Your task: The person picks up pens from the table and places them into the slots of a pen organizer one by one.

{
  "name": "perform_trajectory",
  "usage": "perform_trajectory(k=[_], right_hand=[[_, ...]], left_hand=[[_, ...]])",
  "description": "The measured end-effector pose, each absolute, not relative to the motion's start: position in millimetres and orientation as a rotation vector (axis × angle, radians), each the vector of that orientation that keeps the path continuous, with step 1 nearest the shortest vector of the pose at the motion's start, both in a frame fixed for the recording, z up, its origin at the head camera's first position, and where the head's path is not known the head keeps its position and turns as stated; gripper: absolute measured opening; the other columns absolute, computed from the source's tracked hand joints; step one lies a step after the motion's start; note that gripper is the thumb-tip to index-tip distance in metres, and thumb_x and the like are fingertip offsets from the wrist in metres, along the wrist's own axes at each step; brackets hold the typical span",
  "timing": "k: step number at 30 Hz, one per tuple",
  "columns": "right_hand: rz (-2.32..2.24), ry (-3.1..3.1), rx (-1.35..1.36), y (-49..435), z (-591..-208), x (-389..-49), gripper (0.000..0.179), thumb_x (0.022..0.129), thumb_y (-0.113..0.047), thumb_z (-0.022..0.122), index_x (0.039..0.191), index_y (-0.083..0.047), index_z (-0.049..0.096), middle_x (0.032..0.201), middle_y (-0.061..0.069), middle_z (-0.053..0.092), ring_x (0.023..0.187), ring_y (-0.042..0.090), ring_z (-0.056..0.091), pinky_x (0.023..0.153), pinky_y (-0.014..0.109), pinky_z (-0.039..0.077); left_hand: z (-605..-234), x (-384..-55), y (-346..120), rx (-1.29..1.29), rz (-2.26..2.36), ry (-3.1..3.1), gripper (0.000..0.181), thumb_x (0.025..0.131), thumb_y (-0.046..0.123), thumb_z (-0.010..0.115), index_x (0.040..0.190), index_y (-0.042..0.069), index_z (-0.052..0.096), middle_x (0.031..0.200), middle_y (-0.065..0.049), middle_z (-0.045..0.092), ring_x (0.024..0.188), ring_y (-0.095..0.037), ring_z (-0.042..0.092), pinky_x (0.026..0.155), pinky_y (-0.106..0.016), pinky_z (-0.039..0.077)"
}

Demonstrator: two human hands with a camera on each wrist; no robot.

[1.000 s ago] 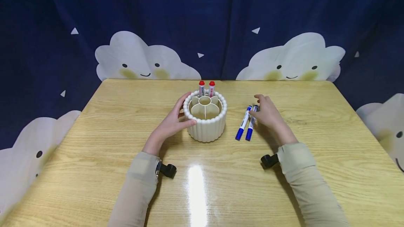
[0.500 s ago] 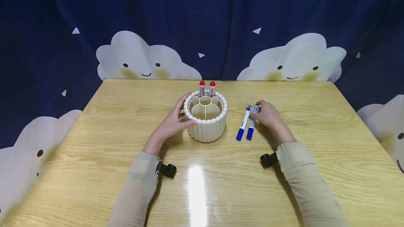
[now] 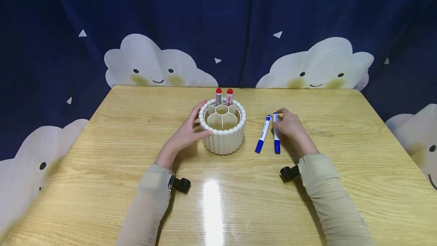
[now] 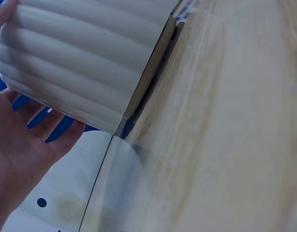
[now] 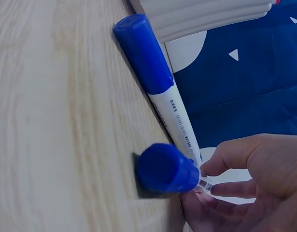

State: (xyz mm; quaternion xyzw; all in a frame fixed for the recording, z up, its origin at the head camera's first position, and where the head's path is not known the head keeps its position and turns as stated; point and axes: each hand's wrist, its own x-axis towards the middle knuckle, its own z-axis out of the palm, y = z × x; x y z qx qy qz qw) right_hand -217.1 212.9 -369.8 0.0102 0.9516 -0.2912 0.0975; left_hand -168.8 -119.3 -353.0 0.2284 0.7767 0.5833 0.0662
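A cream ribbed pen holder (image 3: pixel 223 141) with inner dividers stands on the table, two red-capped markers (image 3: pixel 219 96) upright in its back compartments. My left hand (image 3: pixel 186 134) grips its left side, thumb at the front of the rim and fingers round the back; the left wrist view shows the fingers along the ribbed wall (image 4: pixel 80 58). Right of the holder, my right hand (image 3: pixel 290 123) pinches a blue-capped whiteboard marker (image 3: pixel 276 145) between thumb and fingers near its far end. Another blue-capped marker (image 3: pixel 263 134) lies just left of it, also seen in the right wrist view (image 5: pixel 175 116).
The wooden table (image 3: pixel 119 124) reaches back to a dark blue curtain (image 3: pixel 232 22) printed with white clouds and triangles. Black wrist cameras (image 3: pixel 182 185) sit on both wrists, close over the tabletop.
My right hand has closed its fingers on the right-hand blue marker. That marker's blue-capped end has swung right, away from the other marker. My left hand and the pen holder stay put.
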Motion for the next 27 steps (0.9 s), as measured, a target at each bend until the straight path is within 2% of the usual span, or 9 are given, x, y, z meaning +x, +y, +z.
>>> perform_trajectory(k=[13, 20, 27], right_hand=[[-1.131, 2.895, -0.012, 212.4, -353.3, -210.0, 0.06, 0.084, -0.014, 0.055, 0.139, -0.007, 0.032, 0.1, 0.016, 0.052, 0.063, 0.018, 0.056, 0.053, 0.026, 0.05], [-1.355, 2.887, -0.076, 203.8, -344.8, -205.7, 0.057, 0.08, -0.011, 0.06, 0.133, -0.012, 0.038, 0.1, 0.014, 0.056, 0.068, 0.016, 0.059, 0.061, 0.036, 0.055], [-1.472, 2.923, -0.22, 192.8, -332.1, -200.5, 0.057, 0.078, -0.006, 0.06, 0.131, -0.015, 0.04, 0.097, 0.013, 0.054, 0.073, 0.02, 0.055, 0.055, 0.027, 0.054]], left_hand=[[-352.9, -168.1, -119.2, 0.687, 1.752, 2.342, 0.088, 0.078, 0.012, 0.067, 0.146, 0.015, 0.012, 0.147, -0.008, 0.024, 0.128, -0.028, 0.031, 0.103, -0.046, 0.032], [-353.0, -168.4, -119.9, 0.684, 1.759, 2.333, 0.088, 0.078, 0.013, 0.068, 0.146, 0.016, 0.012, 0.147, -0.008, 0.023, 0.128, -0.028, 0.03, 0.104, -0.046, 0.031], [-352.7, -169.2, -119.7, 0.689, 1.758, 2.331, 0.088, 0.078, 0.013, 0.068, 0.146, 0.018, 0.013, 0.147, -0.007, 0.023, 0.128, -0.027, 0.03, 0.103, -0.046, 0.031]])
